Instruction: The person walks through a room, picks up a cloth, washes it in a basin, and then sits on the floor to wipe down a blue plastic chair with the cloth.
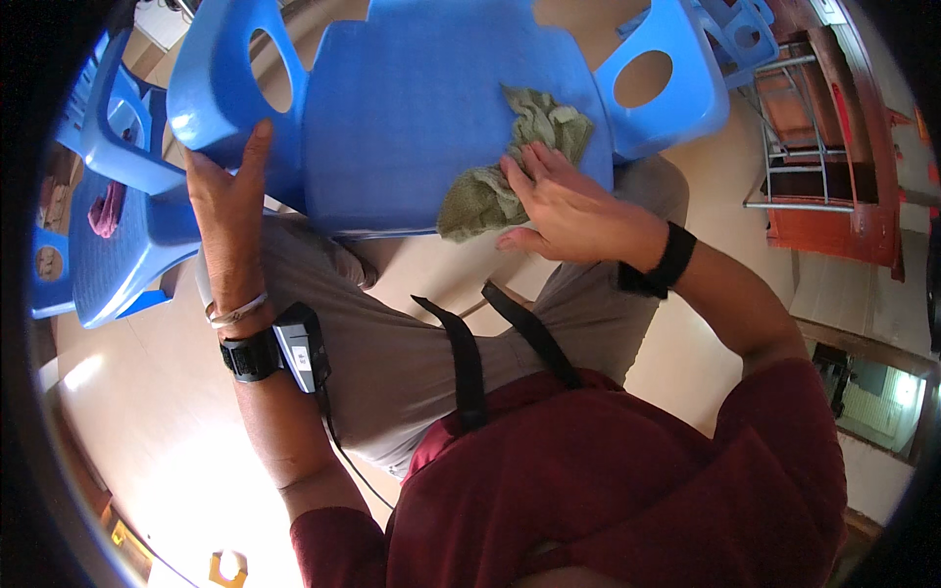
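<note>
Before me, between my knees, is a blue plastic armchair (412, 132) with oval holes in its sides. My left hand (228, 191) grips the armrest (213, 95) on the left, its thumb on top and its other fingers hidden behind. A crumpled green cloth (481, 202) lies on the right part of the seat, one end hanging over the front edge. My right hand (570, 202) holds this cloth down against the seat, palm down. The thumb stands away from the other fingers.
More blue plastic chairs (132, 242) stand at the left, one bearing a purple cloth (108, 211). Another blue chair (742, 37) is at the upper right. Farther right is a reddish-brown wooden piece of furniture (831, 231) beside a metal frame (801, 206). Pale tiles cover the floor (140, 382).
</note>
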